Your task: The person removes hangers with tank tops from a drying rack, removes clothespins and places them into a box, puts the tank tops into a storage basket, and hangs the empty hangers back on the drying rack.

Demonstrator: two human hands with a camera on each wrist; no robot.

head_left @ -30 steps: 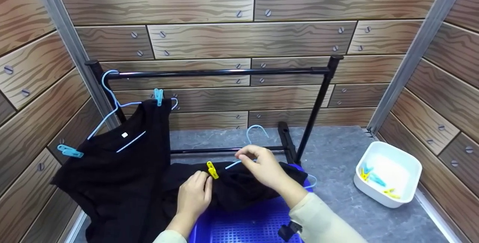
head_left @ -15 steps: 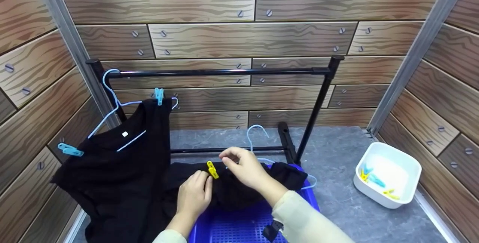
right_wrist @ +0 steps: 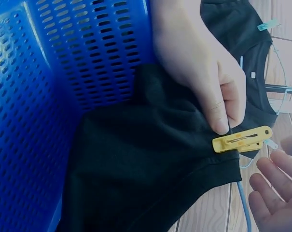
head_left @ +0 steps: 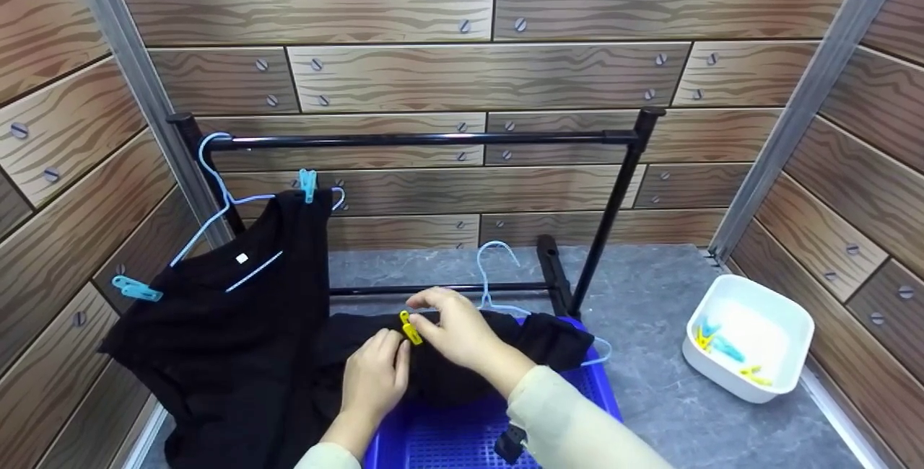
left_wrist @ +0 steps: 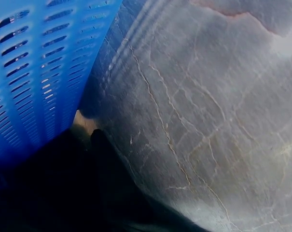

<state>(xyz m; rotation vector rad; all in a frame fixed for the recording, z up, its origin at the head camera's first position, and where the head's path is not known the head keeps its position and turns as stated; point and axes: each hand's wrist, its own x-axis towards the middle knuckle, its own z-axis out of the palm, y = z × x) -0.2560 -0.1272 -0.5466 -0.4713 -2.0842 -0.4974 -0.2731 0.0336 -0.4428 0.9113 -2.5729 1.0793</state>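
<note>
My left hand [head_left: 375, 371] pinches the edge of a black garment [head_left: 556, 339] beside a yellow clothespin [head_left: 411, 332]. In the right wrist view the clothespin [right_wrist: 242, 139] is clipped over the garment and a light blue hanger [right_wrist: 243, 203]. The right hand [head_left: 458, 332] hovers at the clothespin's right; its fingers [right_wrist: 276, 176] are spread and loosely bent, apart from it in the right wrist view. The hanger's hook [head_left: 482, 267] sticks up behind. Dark fabric [left_wrist: 49, 188] and the basket's side fill part of the left wrist view, where no left fingers show.
A blue basket [head_left: 599, 382] stands beneath the garment. On the black rack [head_left: 433, 140], at left, hangs a black sleeveless top [head_left: 238, 339] on a blue hanger, with blue clothespins [head_left: 137, 289] at its shoulders. A white tub [head_left: 783, 325] at right holds several clothespins.
My right hand has moved left along the hanger towards the yellow clothespin, uncovering the hanger's neck. The left hand has stayed put at the garment's edge.
</note>
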